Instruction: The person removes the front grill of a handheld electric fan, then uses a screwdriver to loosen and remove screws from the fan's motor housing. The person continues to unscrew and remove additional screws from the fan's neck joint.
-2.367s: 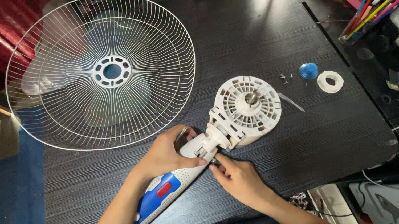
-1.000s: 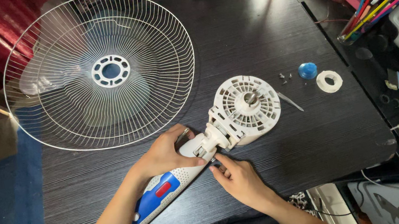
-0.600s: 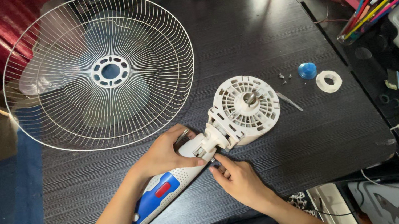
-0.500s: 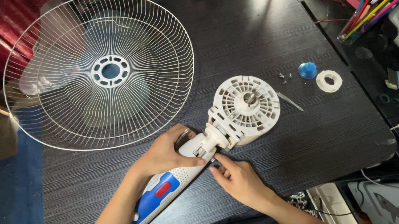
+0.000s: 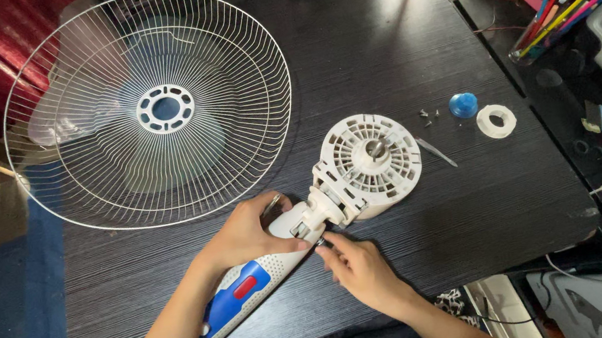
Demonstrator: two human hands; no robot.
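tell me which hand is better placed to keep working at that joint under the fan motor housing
The right hand, probably. Its fingertips already sit at the joint below the white motor housing, while the left hand grips the fan neck and steadies it on the table.

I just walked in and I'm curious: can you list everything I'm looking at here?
fan guard: one, white wire, table's far left
fan motor housing: one, white, table centre
fan neck: one, white with blue and red, near edge
screws: a few, grey, beside the housing
cap: one, blue, right of the screws
ring: one, white, beside the cap
pens: several, mixed colours, in a holder at right
table: one, black
left hand: on the neck
right hand: fingers at the neck joint
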